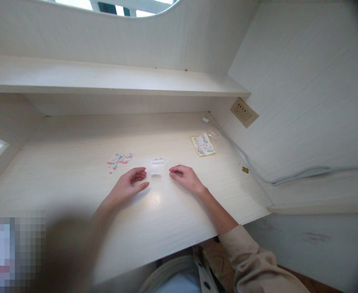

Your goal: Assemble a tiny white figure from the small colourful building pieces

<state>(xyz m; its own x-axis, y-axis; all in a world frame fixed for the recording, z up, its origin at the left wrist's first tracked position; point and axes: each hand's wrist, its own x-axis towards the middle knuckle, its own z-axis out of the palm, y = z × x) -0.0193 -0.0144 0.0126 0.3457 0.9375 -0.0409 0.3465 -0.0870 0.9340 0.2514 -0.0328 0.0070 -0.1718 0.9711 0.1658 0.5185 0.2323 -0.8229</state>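
Note:
My left hand [133, 182] hovers over the desk with its thumb and fingers apart, and nothing shows between them. Its fingertips point at a small white block-like piece [156, 175] lying just to the right. Farther back lies a second white piece [158, 161], longer and with small bumps along its far edge. On the other side of these pieces, my right hand [187, 178] is closed with thumb and fingertips together; whatever may be in that pinch is too small to make out. A scatter of tiny pink, blue and white parts [119, 160] lies beyond my left hand.
A yellow-edged printed sheet [202, 145] lies at the back right beside a clear plastic wrapper [213, 136]. A grey cable [243, 152] runs along the right wall below a socket [244, 112]. A shelf [114, 79] spans the back of the desk [166, 228].

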